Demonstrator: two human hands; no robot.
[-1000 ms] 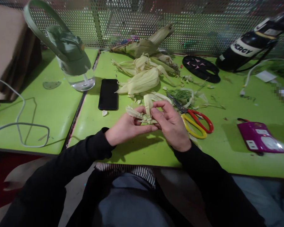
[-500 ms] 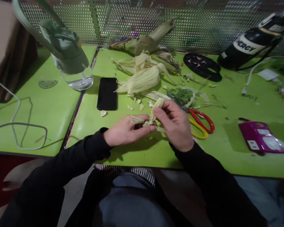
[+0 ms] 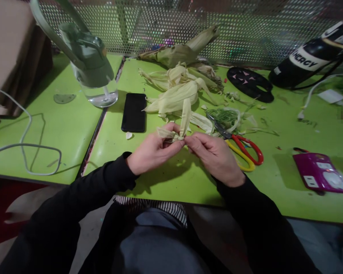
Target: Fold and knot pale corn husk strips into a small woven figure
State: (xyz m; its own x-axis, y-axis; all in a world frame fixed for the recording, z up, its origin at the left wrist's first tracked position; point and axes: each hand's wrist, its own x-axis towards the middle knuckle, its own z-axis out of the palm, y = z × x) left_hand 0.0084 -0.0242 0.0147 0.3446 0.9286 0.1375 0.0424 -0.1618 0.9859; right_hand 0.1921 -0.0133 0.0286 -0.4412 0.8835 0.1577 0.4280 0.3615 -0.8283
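A knotted strip of pale corn husk point(image 3: 185, 120) is pinched between the thumb and fingers of my left hand point(image 3: 154, 150), one end standing up and another sticking out to the left. My right hand point(image 3: 214, 154) is closed at the knot's right side, thumb and forefinger pressed together there; what they grip is too small to make out. Just beyond my hands lies a pile of corn husks point(image 3: 177, 97). Scissors with one red and one yellow handle point(image 3: 247, 148) lie right of my right hand, their blades by a bundle of green strands point(image 3: 224, 117).
A black phone point(image 3: 133, 112) and a green water bottle point(image 3: 93, 68) stand to the left, near a grey cable point(image 3: 28, 146). On the right are a purple power strip point(image 3: 321, 172), a black bottle point(image 3: 305, 61) and a black palette-shaped piece point(image 3: 250, 84). A perforated screen point(image 3: 246, 30) closes the back.
My right hand has let go of the upper husk end, which now stands free, and has moved down to the right of the knot. The view has shifted slightly.
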